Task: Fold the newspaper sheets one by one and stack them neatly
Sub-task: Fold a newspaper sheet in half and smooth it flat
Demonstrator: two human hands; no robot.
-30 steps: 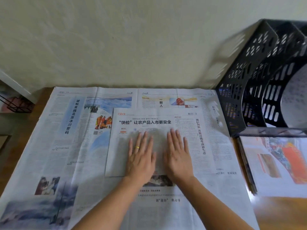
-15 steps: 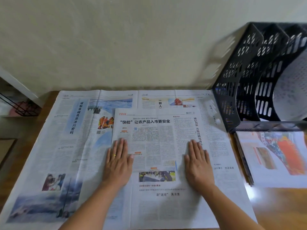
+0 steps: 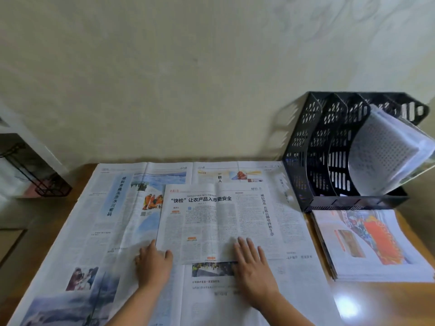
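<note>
Both hands press a folded newspaper sheet (image 3: 219,222) (atop open sheets (image 3: 98,231)). Left hand (image 3: 153,264) fingers curl at its corner; right hand (image 3: 253,267) fingers lie flat, slightly spread.

A home study or small office corner is indicated. A brown wooden desk (image 3: 381,304) is set against a plain cream plaster wall (image 3: 164,78). At the right of the frame a black perforated plastic file rack (image 3: 303,147) with several upright dividers is seen, with white papers (image 3: 388,149) leaning in one slot. Below it a flat stack of printed sheets (image 3: 374,243) is laid. At the far left a black wire stand (image 3: 42,187) is visible beside a white shelf edge (image 3: 35,144).
</note>
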